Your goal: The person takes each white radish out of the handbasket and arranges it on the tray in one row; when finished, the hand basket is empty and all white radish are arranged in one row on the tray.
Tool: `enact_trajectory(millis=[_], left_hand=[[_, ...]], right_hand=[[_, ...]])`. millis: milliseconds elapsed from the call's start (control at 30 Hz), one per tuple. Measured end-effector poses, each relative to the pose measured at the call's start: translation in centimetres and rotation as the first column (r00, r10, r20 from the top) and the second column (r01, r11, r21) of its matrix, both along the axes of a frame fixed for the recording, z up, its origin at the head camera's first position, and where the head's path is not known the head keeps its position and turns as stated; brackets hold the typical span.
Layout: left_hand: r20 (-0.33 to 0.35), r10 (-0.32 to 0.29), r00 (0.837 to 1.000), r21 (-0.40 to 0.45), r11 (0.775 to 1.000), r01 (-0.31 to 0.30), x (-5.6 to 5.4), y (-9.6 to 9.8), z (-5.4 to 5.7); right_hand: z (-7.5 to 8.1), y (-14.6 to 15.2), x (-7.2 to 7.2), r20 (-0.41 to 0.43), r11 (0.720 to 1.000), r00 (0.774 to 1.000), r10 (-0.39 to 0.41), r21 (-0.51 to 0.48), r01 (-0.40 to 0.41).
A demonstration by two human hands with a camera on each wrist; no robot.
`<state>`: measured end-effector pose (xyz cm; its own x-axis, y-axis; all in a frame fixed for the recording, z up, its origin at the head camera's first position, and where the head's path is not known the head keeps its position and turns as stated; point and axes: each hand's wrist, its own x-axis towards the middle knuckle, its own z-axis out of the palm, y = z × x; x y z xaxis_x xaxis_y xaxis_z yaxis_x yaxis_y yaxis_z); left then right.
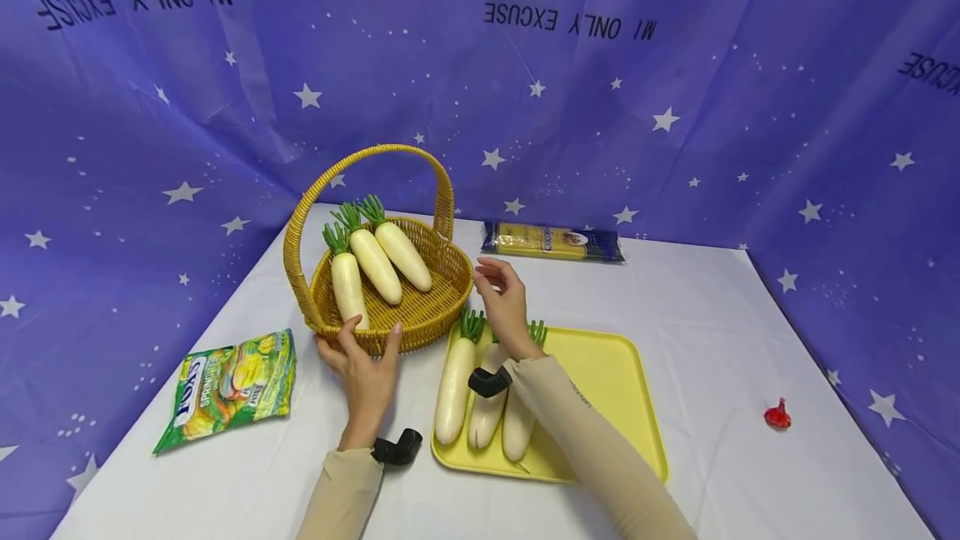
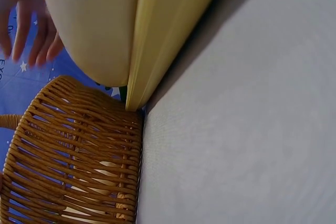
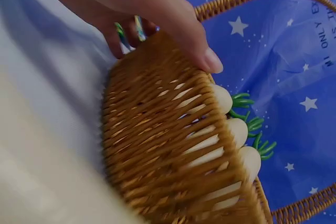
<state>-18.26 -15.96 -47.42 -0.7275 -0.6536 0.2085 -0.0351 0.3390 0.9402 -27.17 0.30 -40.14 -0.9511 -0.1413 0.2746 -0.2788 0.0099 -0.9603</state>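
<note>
My left hand rests against the near side of a wicker basket, its thumb and fingers spread and fingertips at the rim. The right wrist view shows the left thumb at the basket rim. Three white radishes with green tops lie inside. Close by the basket's right rim, my right hand hovers with loosely bent fingers and holds nothing; in the left wrist view its fingers hang down apart. Below the right wrist, three more white radishes lie on a yellow tray, partly covered by the arm.
A green bag of sweets lies at the left of the white table. Behind the tray is a blue and yellow pasta packet. One small red object sits far right. The basket's tall handle arches over it. Purple starry cloth surrounds the table.
</note>
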Motion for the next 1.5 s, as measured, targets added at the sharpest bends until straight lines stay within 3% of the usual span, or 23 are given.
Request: enact_trajectory(millis=[167,267,367,467,600,667,733,900,967,1100,1200,1333,1433,1500], left_hand=[[-0.007,0.009,1.000,-0.004,1.000,-0.009,0.1,0.1,0.0],[-0.016,0.015,1.000,-0.016,1.000,-0.016,0.1,0.2,0.0],[-0.025,0.015,1.000,-0.022,1.000,-0.016,0.0,0.2,0.0],[-0.025,0.017,1.000,-0.021,1.000,-0.018,0.0,0.2,0.0],[-0.020,0.033,0.999,-0.018,0.999,-0.033,0.0,0.1,-0.1],[-0.018,0.034,0.999,-0.022,0.999,-0.034,0.0,0.2,-0.2],[-0.020,0.029,0.999,-0.026,0.999,-0.029,0.0,0.3,-0.2],[-0.024,0.031,0.999,-0.027,0.999,-0.032,0.0,0.3,-0.2],[-0.021,0.035,0.999,-0.025,0.999,-0.036,0.0,0.2,-0.2],[-0.010,0.025,1.000,-0.022,0.999,-0.025,0.1,0.0,-0.1],[-0.006,0.033,0.999,-0.015,0.999,-0.034,0.1,-0.1,0.0],[-0.021,0.045,0.999,-0.023,0.999,-0.046,0.1,-0.1,0.1],[-0.024,0.039,0.999,-0.033,0.999,-0.040,0.1,0.0,0.2],[-0.016,0.036,0.999,-0.034,0.999,-0.037,0.1,0.1,0.2]], right_hand=[[-0.1,-3.3,-2.4,0.055,0.990,0.998,0.035,0.137,-0.042],[0.4,-4.9,-3.4,0.109,0.957,0.990,0.084,0.268,-0.111],[0.9,-6.2,-4.3,0.167,0.895,0.976,0.139,0.401,-0.196],[1.2,-7.0,-5.2,0.209,0.816,0.961,0.179,0.515,-0.264],[1.3,-7.6,-6.0,0.232,0.723,0.951,0.205,0.619,-0.307],[1.3,-7.7,-6.2,0.240,0.694,0.950,0.201,0.649,-0.311],[1.1,-7.7,-6.4,0.250,0.694,0.950,0.188,0.651,-0.309],[0.5,-7.8,-7.0,0.260,0.729,0.942,0.213,0.599,-0.330],[0.2,-7.8,-7.2,0.303,0.709,0.919,0.252,0.589,-0.388],[0.3,-8.0,-7.7,0.385,0.613,0.862,0.329,0.607,-0.505],[1.2,-8.3,-7.9,0.376,0.582,0.852,0.365,0.622,-0.524],[2.0,-8.6,-8.1,0.346,0.612,0.872,0.345,0.622,-0.489],[1.9,-8.8,-8.2,0.335,0.647,0.889,0.311,0.611,-0.456],[1.6,-9.0,-8.4,0.324,0.655,0.899,0.294,0.617,-0.437]])
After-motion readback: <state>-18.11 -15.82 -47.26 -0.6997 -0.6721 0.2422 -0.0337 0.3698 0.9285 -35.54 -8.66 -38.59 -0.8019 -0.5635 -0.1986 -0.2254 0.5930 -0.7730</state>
